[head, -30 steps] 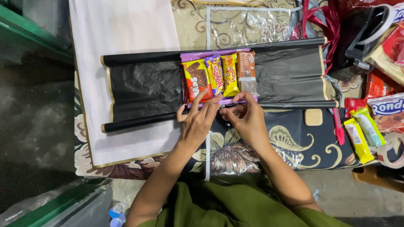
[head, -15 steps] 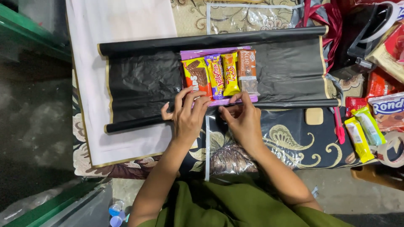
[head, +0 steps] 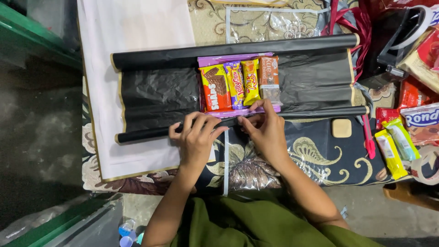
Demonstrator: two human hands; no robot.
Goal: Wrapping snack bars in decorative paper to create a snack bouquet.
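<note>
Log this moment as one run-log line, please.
left hand: on near rolled edge of black wrapping sheet | right hand: same edge | four snack packets: side by side on sheet

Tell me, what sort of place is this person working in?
Probably a small home or shop corner for wrapping snack gifts. Both hands, left hand and right hand, roll black wrapping paper around a row of snack packets; more snack packs and a tape roll lie nearby.

The left hand and right hand covered the middle of the black paper's near roll. At the right edge of the frame, a tape roll and red packets were cut off.
</note>
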